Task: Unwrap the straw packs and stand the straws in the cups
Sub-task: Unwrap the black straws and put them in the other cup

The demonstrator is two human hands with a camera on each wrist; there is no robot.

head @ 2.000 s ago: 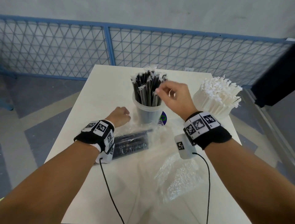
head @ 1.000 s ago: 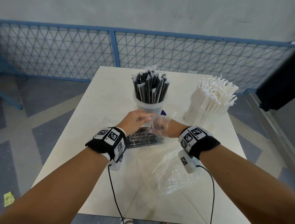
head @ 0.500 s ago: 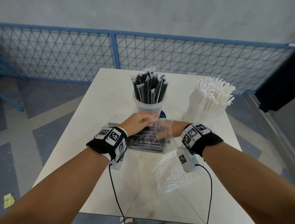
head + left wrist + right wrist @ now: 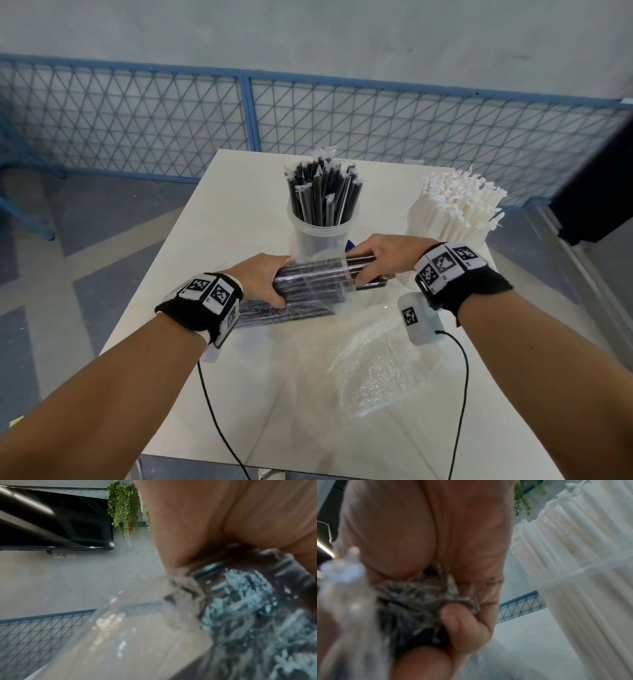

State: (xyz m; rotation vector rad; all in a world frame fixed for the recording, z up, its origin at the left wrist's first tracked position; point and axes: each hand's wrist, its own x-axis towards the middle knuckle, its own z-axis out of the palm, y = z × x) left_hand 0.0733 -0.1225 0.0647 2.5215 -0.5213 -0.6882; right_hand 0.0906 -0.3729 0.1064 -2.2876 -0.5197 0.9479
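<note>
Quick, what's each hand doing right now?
Left hand: holding the wrapped end of the pack of black straws.
Right hand: holding the bare straw ends sticking out of the wrapper.

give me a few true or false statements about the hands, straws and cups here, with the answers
1. Both hands grip the pack of black straws. True: the left hand holds one end, the right hand the other.
2. The clear cup holds white straws. False: it holds black straws.
3. The white straws stand to the right of the clear cup. True.
4. The black straws in the cup are bare. False: each is in its own clear sleeve.
5. An empty clear wrapper lies on the table near the right forearm. True.
</note>
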